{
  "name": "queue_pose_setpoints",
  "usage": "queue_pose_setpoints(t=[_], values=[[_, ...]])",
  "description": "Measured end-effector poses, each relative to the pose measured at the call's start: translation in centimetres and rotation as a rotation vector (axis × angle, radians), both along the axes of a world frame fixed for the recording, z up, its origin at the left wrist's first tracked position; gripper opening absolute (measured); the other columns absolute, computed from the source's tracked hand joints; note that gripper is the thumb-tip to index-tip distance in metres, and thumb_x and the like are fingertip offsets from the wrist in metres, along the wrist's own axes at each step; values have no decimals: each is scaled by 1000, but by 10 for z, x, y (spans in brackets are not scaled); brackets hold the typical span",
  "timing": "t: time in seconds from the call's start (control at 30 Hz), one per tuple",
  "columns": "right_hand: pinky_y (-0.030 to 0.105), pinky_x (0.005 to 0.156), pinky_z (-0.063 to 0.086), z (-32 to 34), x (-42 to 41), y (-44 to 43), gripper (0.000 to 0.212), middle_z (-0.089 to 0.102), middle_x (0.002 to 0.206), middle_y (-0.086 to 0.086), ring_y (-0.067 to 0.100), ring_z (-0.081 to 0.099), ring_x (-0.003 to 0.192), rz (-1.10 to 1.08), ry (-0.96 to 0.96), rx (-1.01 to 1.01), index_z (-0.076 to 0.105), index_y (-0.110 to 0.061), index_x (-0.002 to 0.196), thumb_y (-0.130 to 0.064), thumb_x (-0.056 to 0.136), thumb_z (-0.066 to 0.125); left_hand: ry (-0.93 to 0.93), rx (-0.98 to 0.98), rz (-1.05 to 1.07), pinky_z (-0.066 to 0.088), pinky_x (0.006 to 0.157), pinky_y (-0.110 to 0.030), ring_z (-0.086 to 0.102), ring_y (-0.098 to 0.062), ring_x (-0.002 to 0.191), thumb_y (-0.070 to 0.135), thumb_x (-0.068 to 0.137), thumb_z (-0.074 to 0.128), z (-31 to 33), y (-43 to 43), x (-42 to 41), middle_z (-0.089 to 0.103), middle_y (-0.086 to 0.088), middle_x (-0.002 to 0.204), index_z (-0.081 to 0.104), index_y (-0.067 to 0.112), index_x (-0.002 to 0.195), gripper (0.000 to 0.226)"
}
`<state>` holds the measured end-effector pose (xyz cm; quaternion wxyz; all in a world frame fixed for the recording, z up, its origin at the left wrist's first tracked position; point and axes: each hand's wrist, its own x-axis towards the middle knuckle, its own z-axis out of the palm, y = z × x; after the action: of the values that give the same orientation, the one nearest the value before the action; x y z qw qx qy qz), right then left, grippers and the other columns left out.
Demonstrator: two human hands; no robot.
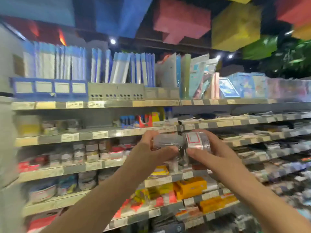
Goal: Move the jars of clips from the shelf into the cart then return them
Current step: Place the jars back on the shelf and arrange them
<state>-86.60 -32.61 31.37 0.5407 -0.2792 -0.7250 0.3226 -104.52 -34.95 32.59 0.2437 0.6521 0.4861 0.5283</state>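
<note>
Both my hands are raised in front of the shelves, each holding a clear plastic jar of clips. My left hand grips a jar with a greyish lid. My right hand grips a second jar that carries a white label with a red border. The two jars nearly touch, level with the third shelf rail. More jars of clips stand in a row on the shelf to the left. The picture is blurred by motion. No cart is in view.
Tiered store shelves with price tags fill the view. Blue and grey file holders line the top tier. Orange and yellow boxes lie on the lower tiers under my hands. Packets crowd the shelves at right.
</note>
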Motion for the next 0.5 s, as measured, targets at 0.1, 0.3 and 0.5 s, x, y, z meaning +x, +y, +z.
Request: queue_pose_setpoints(t=[0.1,0.3,0.5], values=[[23,64,56,7,-49,6,31,70,85,-12,6,68,73,98,17,3,59,-35,104,-34,77,72,-25,10,137,53,79,-30,64,-17,87,39,76,71,5,-16,-41,65,-1,94,52,30,100,32],[18,59,52,11,-168,17,18,69,76,-15,1,65,67,316,-63,33,58,-38,97,-29,83,66,-68,62,345,55,81,-30,65,-15,90,46,64,71,5,-48,-144,66,4,94,52,36,97,39],[20,61,53,13,-275,39,30,65,90,-10,-1,65,75,372,-136,79,50,-44,103,-38,79,67,-23,90,405,50,69,-22,67,-10,86,50,67,70,3,-43,-248,69,6,96,54,33,102,42]])
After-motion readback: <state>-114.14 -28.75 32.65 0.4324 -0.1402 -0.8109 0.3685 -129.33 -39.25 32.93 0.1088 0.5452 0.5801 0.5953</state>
